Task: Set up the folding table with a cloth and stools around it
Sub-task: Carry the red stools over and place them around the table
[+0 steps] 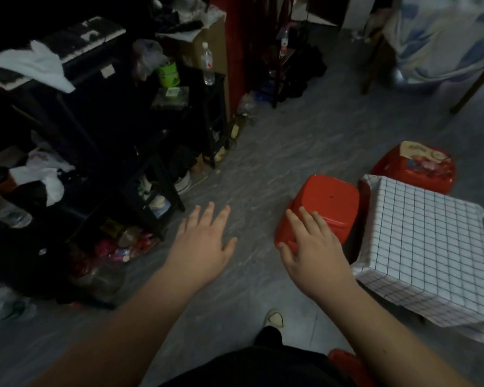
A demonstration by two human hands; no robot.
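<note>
Hands spread, right hand over red stool beside cloth-covered table, left hand above bare floor

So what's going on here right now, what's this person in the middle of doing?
A person is setting up a low table covered with a white checked cloth. A plain red plastic stool stands at its left side, with the right hand open over its near edge; contact is unclear. The left hand hovers open above the grey floor. A second red stool with a printed seat stands at the far side.
</note>
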